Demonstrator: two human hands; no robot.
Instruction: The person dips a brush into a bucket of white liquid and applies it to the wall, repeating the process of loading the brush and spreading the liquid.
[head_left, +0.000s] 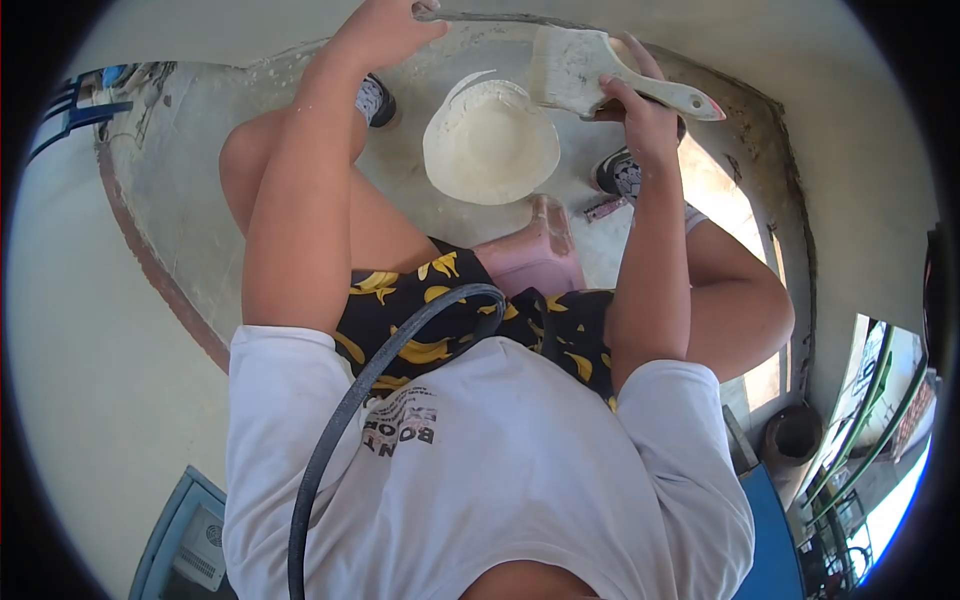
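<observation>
My right hand (645, 115) grips a wide paintbrush (575, 75) near where the handle meets the head. Its paint-smeared bristle end points left, and the pale handle with a red tip points right. Below and left of the brush, a round white bucket (490, 150) holds off-white paint, with drips on its rim. My left hand (390, 30) is raised by the line where wall and floor meet, partly cut off by the top edge. Its fingers are bent together around a small greyish bit that I cannot make out.
A pink plastic stool (535, 250) is between my legs. A small paint-stained object (605, 208) lies beside my right shoe (620, 175). A black hose-like strap (340, 440) crosses my front. A brown pot (795, 435) stands at right, and a blue-framed appliance (185, 530) at lower left.
</observation>
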